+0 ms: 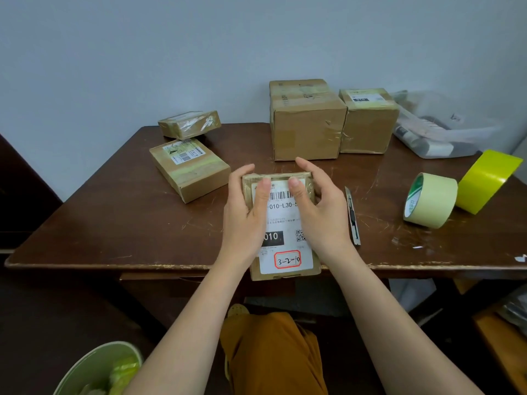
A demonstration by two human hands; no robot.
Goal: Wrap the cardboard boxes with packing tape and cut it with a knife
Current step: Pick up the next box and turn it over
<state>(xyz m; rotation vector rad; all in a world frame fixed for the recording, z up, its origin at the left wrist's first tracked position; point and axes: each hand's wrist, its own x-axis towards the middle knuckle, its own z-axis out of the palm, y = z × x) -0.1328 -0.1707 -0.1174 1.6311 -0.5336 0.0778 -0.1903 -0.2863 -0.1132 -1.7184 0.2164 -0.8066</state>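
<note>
A person is holding a flat cardboard box (285, 223) at the near edge of a dark wooden table (114, 218), its near end overhanging that edge. The left hand (245, 220) is gripping the box's left side, thumb lying on the white shipping label (285, 246) and fingers curling over the far left corner. The right hand (319, 212) is gripping the right side in mirror fashion, thumb resting on the label near the barcode and fingers wrapping the far right corner. Both grips are narrow, closing on the box itself; neither hand is holding any tool.

Just right of the right hand, a utility knife (352, 216) is lying flat on the table, apart from the hand and pointing away from the person. Further right of that hand, a pale yellow tape roll (430, 199) is standing on its edge, touching a brighter yellow tape roll (489, 181) beside it.

Beyond the held box, a large taped box (306, 124) is sitting against the wall, with a smaller box (369, 121) touching its right side. Right of those, a clear plastic bag (433, 132) of items is lying on the table. Left of and beyond the left hand, a flat box (189, 169) is resting on the table, and a small taped box (189, 124) is lying behind it. Below the left forearm, a green bin (99, 369) is standing on the floor.
</note>
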